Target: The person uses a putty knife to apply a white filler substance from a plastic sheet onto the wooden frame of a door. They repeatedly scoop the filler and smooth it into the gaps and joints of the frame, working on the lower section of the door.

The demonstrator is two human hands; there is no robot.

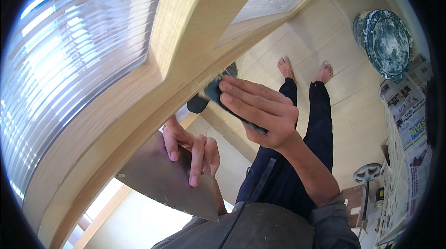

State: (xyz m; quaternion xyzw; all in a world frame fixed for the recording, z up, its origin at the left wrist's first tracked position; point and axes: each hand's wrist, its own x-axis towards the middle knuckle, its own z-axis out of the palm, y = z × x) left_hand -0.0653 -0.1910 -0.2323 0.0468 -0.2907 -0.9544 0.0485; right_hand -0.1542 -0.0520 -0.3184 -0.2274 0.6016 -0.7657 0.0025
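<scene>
Fingers laid flat over it, my right hand [267, 109] grips a dark green flat scraper [214, 92]. The scraper's tip meets the edge of a pale wooden door frame [181, 40], where a smear of light paste [200, 84] shows. Lower and to the left, my left hand [195, 154] holds a broad thin metal plate [160, 174], tilted just below the wooden edge. The thumb and fingers of that hand clasp the plate; part of the hand is hidden behind it. Close to the scraper, a dark rounded fitting [198, 104] juts from the door's far side.
Ribbed glass [88, 49] fills the panel at left. A paint-splattered bucket [388, 45] stands on the tiled floor [302, 40] at upper right. Newspaper sheets [404, 105] cover the right side. Near them are a grey wheel-shaped object on a rod [367, 173] and a brown box [353, 200].
</scene>
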